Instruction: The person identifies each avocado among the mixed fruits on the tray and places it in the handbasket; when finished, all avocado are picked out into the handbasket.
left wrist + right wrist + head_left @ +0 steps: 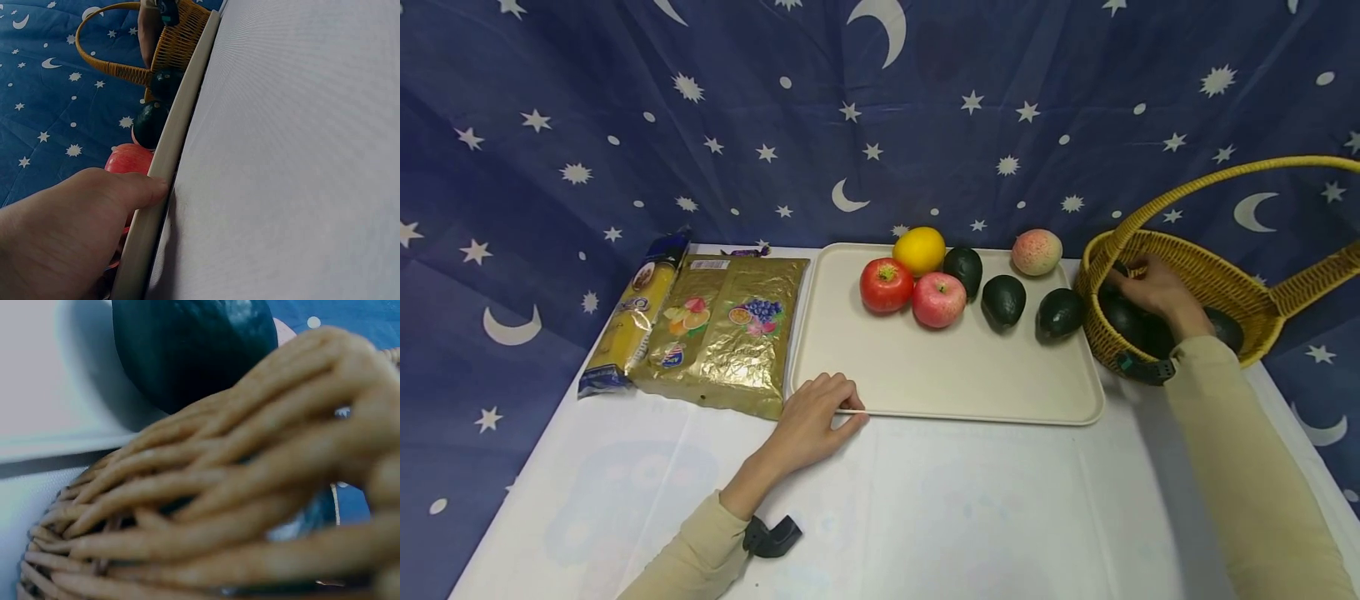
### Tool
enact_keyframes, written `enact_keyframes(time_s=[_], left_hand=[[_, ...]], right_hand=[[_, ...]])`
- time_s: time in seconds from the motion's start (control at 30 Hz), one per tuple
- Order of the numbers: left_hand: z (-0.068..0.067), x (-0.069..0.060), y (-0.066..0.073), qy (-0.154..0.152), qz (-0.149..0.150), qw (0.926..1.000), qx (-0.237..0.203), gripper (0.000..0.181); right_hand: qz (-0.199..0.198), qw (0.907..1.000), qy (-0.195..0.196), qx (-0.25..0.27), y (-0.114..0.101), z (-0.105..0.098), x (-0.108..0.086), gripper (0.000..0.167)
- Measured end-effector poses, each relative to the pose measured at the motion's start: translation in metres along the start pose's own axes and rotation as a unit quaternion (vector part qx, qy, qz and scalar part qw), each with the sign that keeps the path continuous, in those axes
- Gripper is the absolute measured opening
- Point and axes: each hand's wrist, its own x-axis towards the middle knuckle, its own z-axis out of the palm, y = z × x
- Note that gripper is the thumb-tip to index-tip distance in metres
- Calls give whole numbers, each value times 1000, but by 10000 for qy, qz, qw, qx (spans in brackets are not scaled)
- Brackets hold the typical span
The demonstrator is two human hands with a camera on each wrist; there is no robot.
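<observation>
My left hand [816, 421] pinches the near rim of the beige tray [955, 383], with the thumb [147, 189] pressed along the rim in the left wrist view. Inside the wicker basket [1247, 292] at the right, my right hand [1161, 292] has its fingers around a dark avocado [1117, 269]; more avocados lie below it. Woven strands [206, 487] hide this hand in the right wrist view. The tray holds a red fruit [886, 286], pink apple [939, 300], yellow fruit [919, 251], peach [1037, 252] and three avocados [1003, 302].
Left of the tray lie a gold bag [730, 333] and a yellow-and-blue packet [636, 317], with a small purple wrapper [748, 252] behind. The basket's tall handle [1232, 173] arches over its opening. A starry blue cloth [820, 125] hangs behind the white table [962, 517].
</observation>
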Motion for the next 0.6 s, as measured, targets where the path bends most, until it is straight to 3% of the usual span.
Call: enact_keyframes(time_s=[0.6], left_hand=[[1,0,-1,27,-7,10000,15,13]], right_hand=[[-679,9949,656,353,-3,0,-26,75]])
